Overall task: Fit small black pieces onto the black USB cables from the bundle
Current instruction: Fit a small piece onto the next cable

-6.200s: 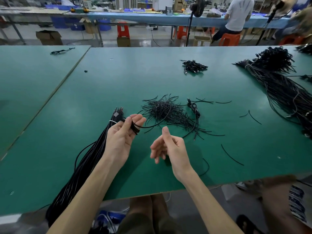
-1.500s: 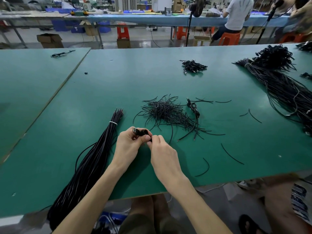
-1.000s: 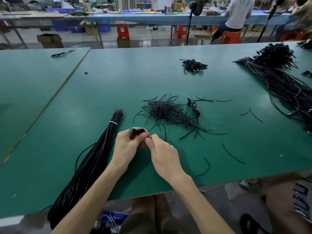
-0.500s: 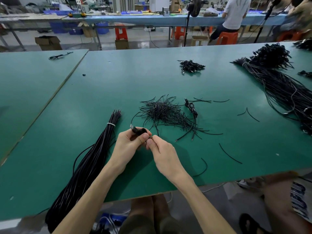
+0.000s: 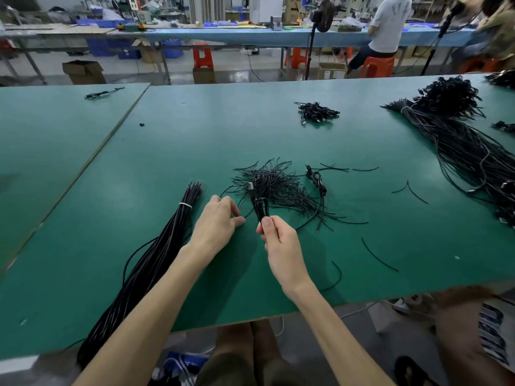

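Observation:
My right hand point(image 5: 278, 240) pinches a folded black USB cable point(image 5: 260, 207) whose metal plug point(image 5: 251, 186) points up and away. My left hand point(image 5: 216, 222) hovers just left of it with loosely curled fingers and holds nothing I can see. A long bundle of black cables point(image 5: 156, 260), tied near its tip with a white band point(image 5: 185, 205), lies to the left and runs off the table's near edge. A loose pile of short black ties point(image 5: 274, 185) sits just beyond my hands on the green table point(image 5: 195, 140).
One coiled cable point(image 5: 317, 181) lies right of the tie pile, with stray ties point(image 5: 379, 254) scattered nearby. A small heap of finished cables point(image 5: 316, 112) sits farther back. A large cable bundle point(image 5: 462, 140) fills the right side. A person sits at a far bench.
Both hands were working together on the folded cable. Now my right hand alone holds it, raised toward the tie pile, and my left hand has let go and shifted left.

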A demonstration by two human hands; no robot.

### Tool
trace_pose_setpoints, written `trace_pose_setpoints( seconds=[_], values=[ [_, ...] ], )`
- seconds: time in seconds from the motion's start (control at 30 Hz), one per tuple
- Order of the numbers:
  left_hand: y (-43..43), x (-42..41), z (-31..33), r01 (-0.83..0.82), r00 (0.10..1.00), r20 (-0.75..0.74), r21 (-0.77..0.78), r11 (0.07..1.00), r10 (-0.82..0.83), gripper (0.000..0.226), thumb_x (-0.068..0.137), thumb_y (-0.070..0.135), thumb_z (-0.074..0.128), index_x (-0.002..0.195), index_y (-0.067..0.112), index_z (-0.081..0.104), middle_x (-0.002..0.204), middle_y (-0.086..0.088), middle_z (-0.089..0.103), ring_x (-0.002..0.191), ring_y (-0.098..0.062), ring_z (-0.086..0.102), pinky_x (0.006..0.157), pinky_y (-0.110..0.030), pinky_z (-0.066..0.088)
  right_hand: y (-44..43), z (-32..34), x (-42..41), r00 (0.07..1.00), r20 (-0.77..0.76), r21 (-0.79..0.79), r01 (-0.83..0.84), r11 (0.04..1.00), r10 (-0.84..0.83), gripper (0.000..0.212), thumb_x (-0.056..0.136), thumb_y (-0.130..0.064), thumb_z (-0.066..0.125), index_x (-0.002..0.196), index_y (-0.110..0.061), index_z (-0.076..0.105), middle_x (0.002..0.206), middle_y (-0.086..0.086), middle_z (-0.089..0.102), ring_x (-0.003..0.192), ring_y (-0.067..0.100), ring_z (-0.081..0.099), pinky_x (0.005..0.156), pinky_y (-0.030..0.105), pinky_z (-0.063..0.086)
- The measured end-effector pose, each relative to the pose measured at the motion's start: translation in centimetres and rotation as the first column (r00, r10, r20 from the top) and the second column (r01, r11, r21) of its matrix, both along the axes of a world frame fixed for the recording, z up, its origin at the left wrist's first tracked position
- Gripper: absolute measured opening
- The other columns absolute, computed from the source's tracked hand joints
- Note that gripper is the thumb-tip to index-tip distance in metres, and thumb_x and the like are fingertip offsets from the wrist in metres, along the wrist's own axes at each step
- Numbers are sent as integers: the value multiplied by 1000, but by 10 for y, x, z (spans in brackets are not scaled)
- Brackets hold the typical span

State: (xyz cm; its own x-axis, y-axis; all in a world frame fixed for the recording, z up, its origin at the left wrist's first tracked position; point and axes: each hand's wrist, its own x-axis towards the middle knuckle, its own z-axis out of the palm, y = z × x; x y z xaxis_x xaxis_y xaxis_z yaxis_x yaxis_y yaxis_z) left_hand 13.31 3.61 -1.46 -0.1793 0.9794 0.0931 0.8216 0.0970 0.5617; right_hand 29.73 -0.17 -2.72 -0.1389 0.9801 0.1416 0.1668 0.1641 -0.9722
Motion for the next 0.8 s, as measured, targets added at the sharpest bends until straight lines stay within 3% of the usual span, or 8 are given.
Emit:
trace_pose_setpoints(
  seconds=[0.1, 0.2, 0.3, 0.37, 0.43, 0.57, 0.67, 0.8],
  values=[
    [2, 7, 3, 22, 994, -106, -25, 999, -24, 16, 100, 25, 66, 102, 9, 66, 108, -7, 53, 101, -26, 57, 91, -43, 49, 0, 0, 0, 1000, 21, -3, -8, 1000, 8, 36, 111, -34, 43, 81, -19, 58, 61, -19, 48, 61, 6, 38, 61, 27, 36],
    [-4, 9, 3, 45, 962, -268, -29, 999, -51, 13, 103, 16, 59, 107, 4, 63, 112, -11, 52, 108, -28, 54, 85, -36, 46, 0, 0, 0, 1000, 25, -5, -7, 1000, 7, 36, 111, -34, 43, 81, -20, 58, 61, -21, 51, 61, 4, 39, 62, 26, 37],
    [-17, 5, -1, 16, 969, -248, 21, 1000, -10, 12, 97, -1, 54, 105, 7, 60, 111, -9, 53, 106, -26, 56, 84, -35, 46, 0, 0, 0, 1000, 15, -1, -1, 1000, 1, 37, 111, -35, 42, 82, -19, 58, 62, -21, 51, 63, 6, 40, 63, 29, 39],
    [-25, -4, -1, -60, 990, -128, 19, 998, 62, 20, 96, -5, 49, 98, 13, 57, 107, -3, 56, 99, -21, 59, 82, -35, 46, 0, 0, -1, 1000, 11, -1, 5, 1000, -5, 37, 111, -35, 42, 82, -18, 59, 61, -20, 50, 63, 8, 39, 63, 31, 38],
    [-31, -13, 3, -117, 988, 94, -24, 993, 119, 20, 101, -1, 51, 91, 16, 55, 94, 2, 63, 88, -17, 60, 78, -33, 45, 0, -1, -1, 1000, 12, -2, 8, 1000, -8, 37, 111, -35, 43, 82, -18, 59, 61, -20, 50, 63, 9, 39, 63, 31, 38],
    [-53, -19, 18, 60, 800, 596, 31, 998, -66, 13, 103, 5, 58, 90, 7, 57, 69, 1, 63, 64, -15, 54, 60, -23, 45, 1, -3, -2, 999, 41, 0, 1, 1000, -1, 36, 111, -35, 43, 81, -21, 57, 62, -22, 52, 64, 6, 42, 66, 29, 39],
    [-67, -13, 26, 194, 679, 697, 132, 972, -230, 5, 100, 3, 62, 100, 1, 57, 71, 1, 61, 62, -12, 54, 54, -19, 41, 1, -3, -3, 998, 69, 2, 5, 1000, -5, 36, 111, -35, 43, 80, -23, 57, 62, -25, 53, 62, 4, 42, 65, 28, 38],
    [-72, -1, 30, 202, 581, 757, 219, 954, -297, 14, 98, 3, 62, 110, -1, 57, 77, -2, 59, 66, -14, 56, 58, -24, 41, 2, -3, -3, 999, 38, -17, 27, 999, -27, 36, 110, -36, 43, 81, -22, 59, 62, -16, 49, 63, 10, 40, 64, 33, 38]
  ],
)
